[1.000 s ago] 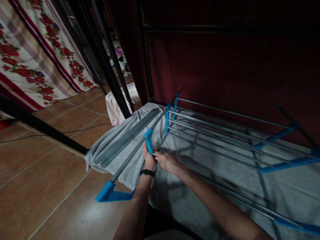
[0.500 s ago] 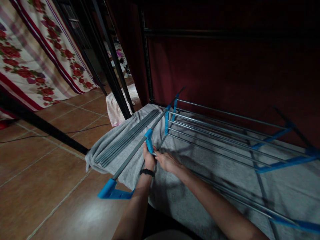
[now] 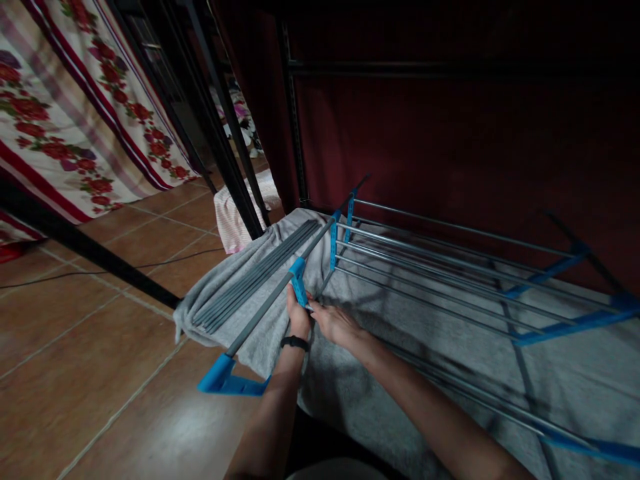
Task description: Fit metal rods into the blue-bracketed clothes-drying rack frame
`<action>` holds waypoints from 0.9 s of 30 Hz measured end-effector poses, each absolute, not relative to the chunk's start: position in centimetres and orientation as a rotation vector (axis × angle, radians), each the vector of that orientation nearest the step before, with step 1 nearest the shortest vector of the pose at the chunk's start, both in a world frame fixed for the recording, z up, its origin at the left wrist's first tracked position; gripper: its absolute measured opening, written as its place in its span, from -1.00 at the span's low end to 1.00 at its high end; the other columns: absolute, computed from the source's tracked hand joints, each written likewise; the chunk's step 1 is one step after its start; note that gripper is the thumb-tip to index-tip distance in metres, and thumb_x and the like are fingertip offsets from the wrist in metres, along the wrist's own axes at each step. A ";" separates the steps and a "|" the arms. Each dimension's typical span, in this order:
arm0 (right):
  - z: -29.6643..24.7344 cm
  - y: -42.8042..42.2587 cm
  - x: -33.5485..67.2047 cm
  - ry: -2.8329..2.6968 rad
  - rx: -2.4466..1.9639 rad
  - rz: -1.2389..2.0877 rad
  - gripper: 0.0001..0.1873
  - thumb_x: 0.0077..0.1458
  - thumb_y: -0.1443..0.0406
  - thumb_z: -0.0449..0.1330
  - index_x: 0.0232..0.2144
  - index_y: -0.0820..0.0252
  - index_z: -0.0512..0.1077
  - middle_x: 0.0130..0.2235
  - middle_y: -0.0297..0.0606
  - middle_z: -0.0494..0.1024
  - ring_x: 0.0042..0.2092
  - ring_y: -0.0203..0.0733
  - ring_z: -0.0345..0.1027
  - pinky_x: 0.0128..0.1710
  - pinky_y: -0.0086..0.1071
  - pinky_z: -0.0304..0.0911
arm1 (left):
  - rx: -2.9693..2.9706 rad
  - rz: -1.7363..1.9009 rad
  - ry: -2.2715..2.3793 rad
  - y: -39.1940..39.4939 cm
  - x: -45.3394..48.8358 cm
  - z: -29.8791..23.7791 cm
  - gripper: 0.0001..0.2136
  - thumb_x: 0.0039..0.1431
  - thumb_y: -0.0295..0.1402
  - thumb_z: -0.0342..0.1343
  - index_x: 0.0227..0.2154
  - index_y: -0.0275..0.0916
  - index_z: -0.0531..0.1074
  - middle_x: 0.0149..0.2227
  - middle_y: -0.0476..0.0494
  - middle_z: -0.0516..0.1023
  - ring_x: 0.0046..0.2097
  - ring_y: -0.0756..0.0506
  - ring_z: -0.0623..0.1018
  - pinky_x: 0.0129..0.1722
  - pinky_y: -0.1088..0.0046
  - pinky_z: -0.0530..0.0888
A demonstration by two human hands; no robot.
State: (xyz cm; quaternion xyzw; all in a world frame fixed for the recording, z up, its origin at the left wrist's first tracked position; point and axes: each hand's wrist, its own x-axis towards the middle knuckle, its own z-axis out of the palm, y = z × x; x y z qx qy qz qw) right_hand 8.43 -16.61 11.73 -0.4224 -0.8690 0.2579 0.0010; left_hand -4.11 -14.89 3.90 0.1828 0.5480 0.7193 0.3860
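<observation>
A clothes drying rack lies partly assembled on a grey blanket. My left hand [image 3: 299,321], with a black band on its wrist, is closed round the lower part of a blue plastic bracket [image 3: 299,280] on the grey side tube [image 3: 260,319]. My right hand [image 3: 336,325] pinches a thin metal rod [image 3: 309,307] whose tip meets the bracket's lower end. Whether the tip is inside a hole cannot be made out. Beyond my hands, several rods [image 3: 425,248] join two more blue brackets to the far side. A blue corner piece [image 3: 233,379] caps the tube's near end.
Loose grey rods [image 3: 260,277] lie bundled on the grey blanket [image 3: 350,427]. Black metal posts [image 3: 220,120] rise at the left, with a dark red curtain [image 3: 425,147] behind. A cable [image 3: 150,265] crosses the tiled floor [image 3: 100,360]. Blue pieces [image 3: 595,448] lie at right.
The view has shifted very slightly. Both hands keep the same hold on the bracket and rod, with no clear movement of the parts.
</observation>
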 end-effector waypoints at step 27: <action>11.3 -16.4 8.4 -2.698 -1.334 0.863 -0.50 0.44 0.17 -0.08 0.35 -0.02 0.24 0.03 -0.17 0.65 0.00 -0.06 0.56 -0.06 -0.28 0.35 | 0.529 1.889 1.371 -14.9 -3.9 4.2 -0.45 0.44 -0.15 -0.14 -0.66 -0.23 0.41 -0.60 -0.11 0.42 -0.52 -0.01 0.40 -0.40 0.46 0.39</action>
